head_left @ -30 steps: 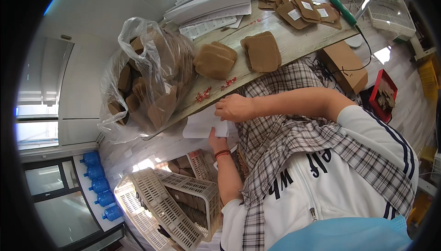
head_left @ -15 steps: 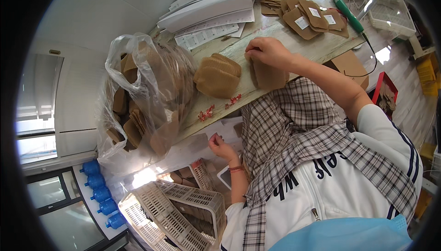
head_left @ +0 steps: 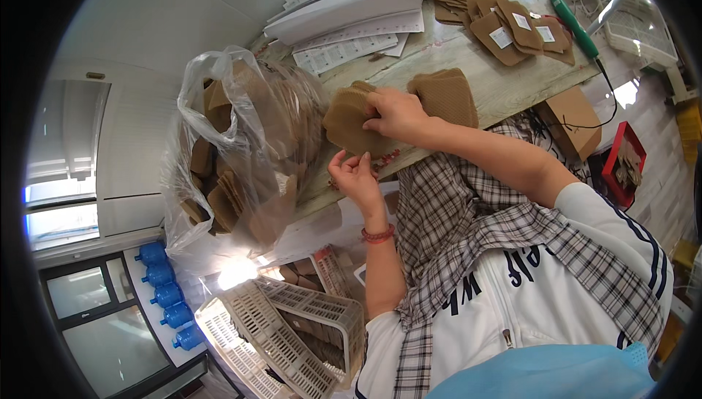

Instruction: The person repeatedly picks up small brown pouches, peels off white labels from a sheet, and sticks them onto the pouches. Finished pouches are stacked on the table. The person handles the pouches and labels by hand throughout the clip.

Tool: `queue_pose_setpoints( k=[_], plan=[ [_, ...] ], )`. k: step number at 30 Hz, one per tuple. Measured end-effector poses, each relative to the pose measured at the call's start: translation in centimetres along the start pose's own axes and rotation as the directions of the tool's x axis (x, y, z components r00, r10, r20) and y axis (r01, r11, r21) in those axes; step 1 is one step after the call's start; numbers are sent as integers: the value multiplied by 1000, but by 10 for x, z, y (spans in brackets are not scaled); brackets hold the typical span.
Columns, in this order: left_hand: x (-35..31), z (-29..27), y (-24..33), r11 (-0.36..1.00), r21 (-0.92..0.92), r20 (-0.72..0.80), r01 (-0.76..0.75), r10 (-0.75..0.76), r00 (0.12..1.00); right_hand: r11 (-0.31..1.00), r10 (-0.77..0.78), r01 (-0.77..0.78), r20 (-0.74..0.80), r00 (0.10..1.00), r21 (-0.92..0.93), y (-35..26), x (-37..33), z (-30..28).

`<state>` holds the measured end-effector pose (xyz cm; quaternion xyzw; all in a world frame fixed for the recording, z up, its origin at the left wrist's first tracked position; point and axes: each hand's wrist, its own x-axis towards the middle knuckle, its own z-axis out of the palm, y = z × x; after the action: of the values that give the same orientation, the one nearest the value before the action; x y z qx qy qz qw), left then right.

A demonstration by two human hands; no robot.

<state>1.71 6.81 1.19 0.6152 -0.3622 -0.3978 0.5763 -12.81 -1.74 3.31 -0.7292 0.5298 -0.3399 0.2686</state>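
On the wooden table, a pile of brown ribbed pieces (head_left: 345, 125) with rounded corners lies in front of me. My right hand (head_left: 397, 115) is at the pile's right edge, its fingers curled over the top piece and pinching it. Just below the pile's near edge is my left hand (head_left: 357, 177), palm up and fingers apart, with a red bracelet on the wrist. Its fingertips are close to the pile's lower edge. To the right of my right hand is a second brown ribbed pile (head_left: 447, 98), partly covered by my forearm.
A clear plastic bag (head_left: 241, 143) full of brown pieces stands at the left. White paper sheets (head_left: 351, 15) lie at the back, with brown labelled pieces (head_left: 504, 30) and a green-handled corded tool (head_left: 575, 26) further right. Plastic crates (head_left: 285, 333) sit below the table.
My right hand has moved left from the right-hand pile to the left-hand one. My left hand has risen from below the table edge to beside the left pile. The view has shifted slightly.
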Motion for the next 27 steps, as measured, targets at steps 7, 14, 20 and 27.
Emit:
queue_pose_setpoints(
  k=[7,14,20,27],
  plan=[
    [16,8,39,972,-60,61,-226,230,971,840,-29,9,28,999,542,-11,30,-33],
    [30,-4,95,743,313,-30,-591,630,776,918,-157,76,183,971,390,-24,79,-94],
    [10,19,108,317,566,363,-761,734,575,857,-251,504,771,585,-104,-67,65,-108],
    [20,21,29,962,-257,-68,-96,81,994,838,-39,-244,499,866,489,2,64,-76]
  ],
)
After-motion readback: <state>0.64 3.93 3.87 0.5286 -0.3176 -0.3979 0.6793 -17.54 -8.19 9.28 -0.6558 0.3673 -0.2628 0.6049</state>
